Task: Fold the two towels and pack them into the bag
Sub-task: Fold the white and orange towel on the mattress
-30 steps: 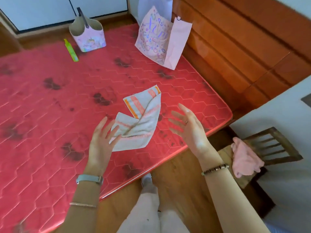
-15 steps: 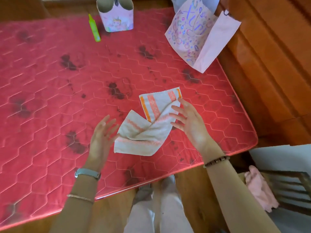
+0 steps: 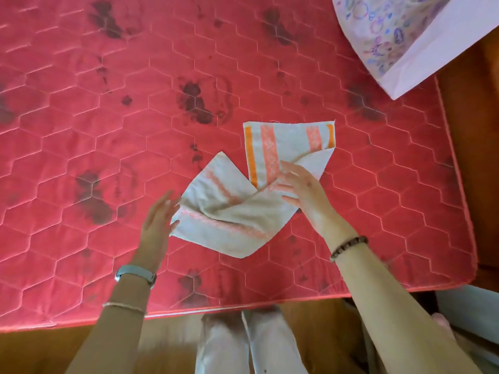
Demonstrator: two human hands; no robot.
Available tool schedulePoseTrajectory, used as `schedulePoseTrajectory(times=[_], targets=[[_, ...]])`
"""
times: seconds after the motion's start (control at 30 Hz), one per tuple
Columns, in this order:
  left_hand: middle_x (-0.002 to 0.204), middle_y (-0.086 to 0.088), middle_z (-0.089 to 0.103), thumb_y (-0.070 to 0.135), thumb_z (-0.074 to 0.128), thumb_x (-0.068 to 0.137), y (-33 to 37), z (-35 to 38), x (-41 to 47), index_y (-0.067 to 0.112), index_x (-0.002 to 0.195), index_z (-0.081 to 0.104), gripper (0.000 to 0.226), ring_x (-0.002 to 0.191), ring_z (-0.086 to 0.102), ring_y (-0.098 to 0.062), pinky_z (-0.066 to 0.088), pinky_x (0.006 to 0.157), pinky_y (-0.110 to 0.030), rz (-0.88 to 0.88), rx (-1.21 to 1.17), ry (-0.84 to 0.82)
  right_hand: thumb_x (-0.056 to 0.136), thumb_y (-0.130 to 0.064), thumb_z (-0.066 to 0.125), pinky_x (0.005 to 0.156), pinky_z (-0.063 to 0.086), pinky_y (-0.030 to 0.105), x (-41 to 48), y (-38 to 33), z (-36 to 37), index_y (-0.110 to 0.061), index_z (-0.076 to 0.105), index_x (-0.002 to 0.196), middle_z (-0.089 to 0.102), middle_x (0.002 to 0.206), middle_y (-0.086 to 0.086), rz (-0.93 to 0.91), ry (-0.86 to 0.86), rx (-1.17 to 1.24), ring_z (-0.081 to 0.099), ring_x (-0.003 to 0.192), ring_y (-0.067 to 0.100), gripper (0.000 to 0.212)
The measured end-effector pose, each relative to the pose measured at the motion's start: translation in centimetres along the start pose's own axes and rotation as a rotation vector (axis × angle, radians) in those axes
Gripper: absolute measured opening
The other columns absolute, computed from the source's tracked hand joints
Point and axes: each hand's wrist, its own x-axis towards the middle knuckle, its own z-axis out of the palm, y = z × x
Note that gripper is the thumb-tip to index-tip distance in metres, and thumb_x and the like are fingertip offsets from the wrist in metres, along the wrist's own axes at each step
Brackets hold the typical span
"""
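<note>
Head view: first-fold stage, left hand (image 3: 159,220) and right hand (image 3: 305,190) both straight-fingered, empty, at the skewed striped towel (image 3: 237,214); probably needs squaring up next.

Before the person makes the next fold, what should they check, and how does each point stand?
1. Towel lies flat and square: not ok. The towel is bent into a skewed V on the mattress, and its flaps overlap.
2. Both hands free: ok. The left hand and right hand are open and hold nothing.
3. Hands at the towel: ok. The left hand is by its left edge and the right hand is over its right part.
4. Bag ready to fill: cannot tell. The bag lies at the far right corner, with its mouth out of view.
5. Second towel at hand: cannot tell. It is not identifiable here.
</note>
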Motion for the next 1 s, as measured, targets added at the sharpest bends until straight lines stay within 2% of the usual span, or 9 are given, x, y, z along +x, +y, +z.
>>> schedulePoseTrajectory(times=[0.1,0.27,0.4,0.5,0.6,0.67,0.73,0.87,1.0], targets=[[0.131,0.011,0.063,0.031,0.056,0.093,-3.3,-0.4,2.6,0.037,0.118,0.066,0.028,0.129,0.052,-0.012,0.038,0.108,-0.038,-0.026,0.020,0.058,0.098,-0.031,0.051,0.100,0.051,0.034,4.5,2.7,0.6,-0.030,0.059,0.128,0.062,0.131,-0.002,0.016,-0.025,-0.049,0.066,0.111,0.014,0.032],[0.125,-0.005,0.062,0.004,0.046,0.102,-8.2,-0.9,7.3,0.004,0.136,0.056,0.035,0.114,0.057,-0.018,0.041,0.101,-0.031,-0.032,0.227,0.237,0.092,-0.036,0.057,0.107,0.045,0.038,10.3,6.0,3.0,-0.046,0.062,0.109,0.059,0.135,-0.008,0.017,-0.078,-0.107,0.059,0.119,0.012,0.021],[0.140,-0.008,0.056,0.007,0.058,0.095,-11.2,-2.0,9.7,0.018,0.137,0.056,0.044,0.129,0.050,-0.028,0.040,0.109,-0.040,-0.046,0.428,0.295,0.096,-0.032,0.052,0.111,0.039,0.043,14.0,8.1,5.1,-0.046,0.062,0.112,0.058,0.134,-0.011,0.018,-0.101,-0.146,0.053,0.126,0.011,0.023],[0.136,-0.008,0.057,0.026,0.068,0.083,-12.5,-2.8,10.7,0.031,0.136,0.057,0.055,0.126,0.051,-0.034,0.042,0.107,-0.055,-0.066,0.617,0.346,0.098,-0.025,0.052,0.102,0.042,0.030,15.7,8.9,6.6,-0.033,0.062,0.125,0.058,0.129,-0.012,0.037,-0.117,-0.159,0.052,0.125,0.008,0.030],[0.123,-0.001,0.063,0.042,0.072,0.075,-12.1,-2.4,10.7,0.033,0.127,0.060,0.054,0.120,0.054,-0.031,0.047,0.100,-0.054,-0.082,0.594,0.397,0.097,-0.021,0.055,0.074,0.039,0.013,16.6,9.2,7.7,-0.024,0.057,0.132,0.055,0.132,-0.007,0.040,-0.105,-0.206,0.052,0.118,0.010,0.035],[0.102,0.010,0.066,0.068,0.066,0.064,-12.0,-2.1,10.3,0.040,0.110,0.062,0.054,0.108,0.059,-0.027,0.050,0.094,-0.051,-0.089,0.565,0.443,0.096,-0.019,0.058,0.075,0.040,0.015,17.0,9.5,8.2,-0.021,0.054,0.135,0.051,0.130,-0.006,0.024,-0.089,-0.260,0.050,0.112,0.009,0.039],[0.087,0.013,0.066,0.076,0.064,0.061,-12.2,-1.9,10.2,0.042,0.093,0.061,0.047,0.100,0.062,-0.028,0.052,0.091,-0.052,-0.122,0.580,0.452,0.093,-0.015,0.061,0.079,0.041,0.016,17.2,9.8,8.7,-0.016,0.053,0.135,0.052,0.122,-0.006,0.007,-0.064,-0.296,0.050,0.107,0.008,0.043],[0.080,-0.002,0.065,0.057,0.073,0.073,-12.0,-1.6,9.4,0.028,0.086,0.069,0.032,0.093,0.061,-0.039,0.052,0.075,-0.044,-0.122,0.591,0.395,0.090,-0.016,0.066,0.059,0.040,0.012,17.3,10.0,9.0,-0.013,0.058,0.132,0.063,0.112,-0.002,0.051,-0.100,-0.322,0.057,0.088,0.002,0.043],[0.065,0.001,0.052,0.018,0.072,0.088,-10.9,-0.5,7.8,0.019,0.080,0.062,0.013,0.065,0.045,-0.021,0.032,0.054,-0.029,-0.081,0.416,0.410,0.090,-0.021,0.070,0.055,0.042,0.005,16.7,9.7,8.3,-0.011,0.072,0.112,0.062,0.088,-0.015,0.012,-0.168,-0.366,0.052,0.078,-0.007,0.025]])
